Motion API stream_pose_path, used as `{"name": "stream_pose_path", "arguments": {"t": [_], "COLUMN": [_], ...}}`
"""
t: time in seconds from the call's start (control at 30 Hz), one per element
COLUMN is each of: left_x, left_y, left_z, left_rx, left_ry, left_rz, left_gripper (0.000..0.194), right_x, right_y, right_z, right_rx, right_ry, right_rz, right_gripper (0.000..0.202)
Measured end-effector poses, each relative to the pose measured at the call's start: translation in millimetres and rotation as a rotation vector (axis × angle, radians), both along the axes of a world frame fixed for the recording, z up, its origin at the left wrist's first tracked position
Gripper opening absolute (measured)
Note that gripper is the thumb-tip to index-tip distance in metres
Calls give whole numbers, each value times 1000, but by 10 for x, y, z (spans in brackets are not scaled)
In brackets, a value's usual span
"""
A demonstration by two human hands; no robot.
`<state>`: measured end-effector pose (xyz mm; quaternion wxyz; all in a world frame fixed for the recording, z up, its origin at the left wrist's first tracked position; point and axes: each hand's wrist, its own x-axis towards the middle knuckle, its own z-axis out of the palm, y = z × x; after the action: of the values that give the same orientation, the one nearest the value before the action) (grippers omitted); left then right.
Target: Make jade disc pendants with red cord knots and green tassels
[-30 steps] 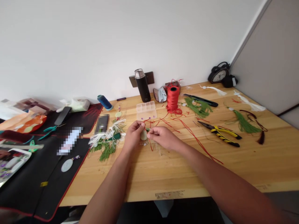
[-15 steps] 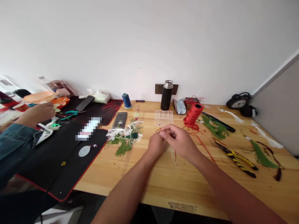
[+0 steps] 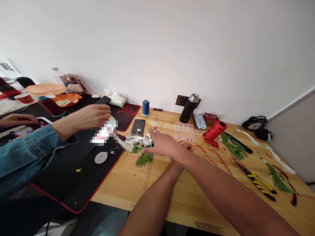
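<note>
My right hand (image 3: 161,143) reaches across to the left, over my left arm. Its thumb and fingers are apart at the right edge of a pile of green and white tassels (image 3: 144,159). Below my right wrist, my left hand (image 3: 185,151) is mostly covered, and the bit of its fingers that shows is curled. What it holds, if anything, is hidden. Loose red cord (image 3: 219,160) lies to its right, and a clear compartment box (image 3: 184,131) with a few purple beads stands just beyond.
A co-worker's hand (image 3: 86,118) is over the black mat (image 3: 66,186) at left. Behind the tassels are a phone (image 3: 138,126) and blue thread spool (image 3: 146,108). A black flask (image 3: 189,108), red cord spool (image 3: 215,131) and yellow-black pliers (image 3: 257,182) stand or lie rightward.
My right hand has left my left hand and moved left to the tassels. The co-worker's hand has come rightward over the mat. The view has turned a little left.
</note>
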<state>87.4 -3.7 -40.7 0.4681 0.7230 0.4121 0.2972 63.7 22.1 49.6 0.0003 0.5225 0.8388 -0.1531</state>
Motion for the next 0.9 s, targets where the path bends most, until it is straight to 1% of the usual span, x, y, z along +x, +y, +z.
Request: {"name": "stream_pose_path", "arguments": {"t": [0.1,0.23,0.3,0.43,0.5,0.57,0.7,0.9], "left_x": [4,2,-13,-21,-15,-8,5,37], "left_y": [-7,-8,-18,-18,-9,-5,-12,42], "left_z": [59,165,191,209,212,213,196,97], "left_rx": [-56,-73,-76,-76,-76,-73,-71,-77], "left_ry": [80,139,166,226,252,272,298,271], "left_rz": [50,49,39,11,-5,-14,-15,-48], "left_gripper": [12,14,15,17,17,18,20,20], "right_x": [-190,-333,-349,-312,-290,-277,-252,-136], "right_y": [20,0,-14,-24,-23,-27,-52,-2], "right_z": [-67,-179,-216,-237,-249,-276,-351,-414], "right_rx": [-16,27,50,78,68,51,31,-39], "right_ry": [-45,-121,-124,-95,-78,-61,-3,162], "right_rz": [12,11,7,-2,-17,-22,-10,-57], "right_gripper": [107,84,72,39,29,27,28,20]}}
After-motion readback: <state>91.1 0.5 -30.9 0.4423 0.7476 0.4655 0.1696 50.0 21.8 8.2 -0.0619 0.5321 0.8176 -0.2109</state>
